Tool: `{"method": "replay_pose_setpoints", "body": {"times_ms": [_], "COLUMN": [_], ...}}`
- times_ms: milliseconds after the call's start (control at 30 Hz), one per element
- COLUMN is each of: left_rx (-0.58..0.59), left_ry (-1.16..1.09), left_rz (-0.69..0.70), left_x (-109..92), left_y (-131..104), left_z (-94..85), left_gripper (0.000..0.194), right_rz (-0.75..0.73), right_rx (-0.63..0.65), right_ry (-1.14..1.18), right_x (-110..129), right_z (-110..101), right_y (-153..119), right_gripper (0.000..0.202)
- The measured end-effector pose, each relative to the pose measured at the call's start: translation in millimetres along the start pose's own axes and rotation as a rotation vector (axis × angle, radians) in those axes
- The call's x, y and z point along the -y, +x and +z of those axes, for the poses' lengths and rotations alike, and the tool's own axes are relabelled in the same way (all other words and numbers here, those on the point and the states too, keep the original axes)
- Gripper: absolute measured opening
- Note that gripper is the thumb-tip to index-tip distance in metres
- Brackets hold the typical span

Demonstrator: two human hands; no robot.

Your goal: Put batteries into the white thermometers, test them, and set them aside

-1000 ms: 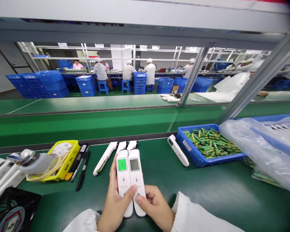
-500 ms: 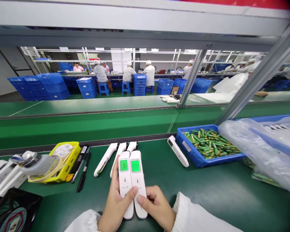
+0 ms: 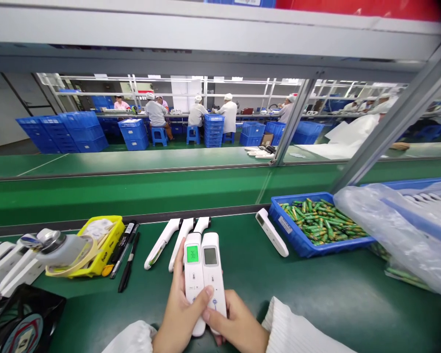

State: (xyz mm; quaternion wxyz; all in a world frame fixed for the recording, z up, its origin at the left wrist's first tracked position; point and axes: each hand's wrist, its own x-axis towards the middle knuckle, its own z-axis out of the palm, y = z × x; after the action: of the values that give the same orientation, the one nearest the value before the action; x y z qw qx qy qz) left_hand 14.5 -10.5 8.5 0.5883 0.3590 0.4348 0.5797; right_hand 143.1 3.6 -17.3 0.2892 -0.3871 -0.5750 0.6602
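Observation:
Two white infrared thermometers are held side by side above the bench, screens facing me. My left hand (image 3: pixel 178 311) is wrapped round the left thermometer (image 3: pixel 193 266), whose screen glows green with digits that look like 36. Closed on the lower part of the right thermometer (image 3: pixel 212 274) is my right hand (image 3: pixel 238 321), thumb near its bottom end; that screen is grey and unlit. Both thumbs lie on the front near the buttons. Just beyond my hands, several more thermometers (image 3: pixel 163 243) lie on the bench. Another single thermometer (image 3: pixel 272 232) lies to the right.
A blue tray (image 3: pixel 297 246) of green batteries stands at the right, beside a plastic bag (image 3: pixel 393 230). On the left are a yellow basket (image 3: pixel 112 240), pens (image 3: pixel 128 262), a metal-capped bottle (image 3: pixel 61 250) and a black fan-like device (image 3: pixel 24 321). Co-workers sit across the room.
The right thermometer's screen has gone from lit green to grey. My right thumb has slid slightly down and left. The left screen stays green.

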Motion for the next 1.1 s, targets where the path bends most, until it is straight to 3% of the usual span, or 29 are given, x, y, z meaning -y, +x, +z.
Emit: {"method": "replay_pose_setpoints", "body": {"times_ms": [100, 300, 500, 800, 967, 1100], "left_rx": [-0.002, -0.049, -0.101, -0.041, 0.117, 0.119], "left_ry": [-0.012, 0.016, 0.057, -0.037, -0.089, 0.184], "left_rz": [-0.015, 0.006, 0.028, -0.025, -0.102, -0.004], "left_x": [-0.3, -0.2, -4.1, -6.1, -14.4, -12.8], "left_y": [-2.1, -3.5, -4.9, -5.1, -4.3, -4.5], "left_z": [4.0, 8.5, 11.7, 10.1, 2.2, -6.3], "left_gripper": [0.102, 0.095, 0.095, 0.105, 0.081, 0.069], "right_rz": [0.135, 0.179, 0.179, 0.138, 0.104, 0.054], "right_rx": [0.091, 0.036, 0.049, 0.066, 0.015, -0.008], "right_ry": [0.074, 0.103, 0.108, 0.148, 0.204, 0.233], "right_x": [-5.4, -1.6, 0.9, -2.0, 1.6, 1.2], "right_z": [1.3, 4.4, 4.8, 4.1, -0.1, -2.1], "right_y": [2.0, 3.0, 4.2, 5.0, 1.8, -1.1], "right_gripper": [0.076, 0.079, 0.076, 0.070, 0.068, 0.062]}}
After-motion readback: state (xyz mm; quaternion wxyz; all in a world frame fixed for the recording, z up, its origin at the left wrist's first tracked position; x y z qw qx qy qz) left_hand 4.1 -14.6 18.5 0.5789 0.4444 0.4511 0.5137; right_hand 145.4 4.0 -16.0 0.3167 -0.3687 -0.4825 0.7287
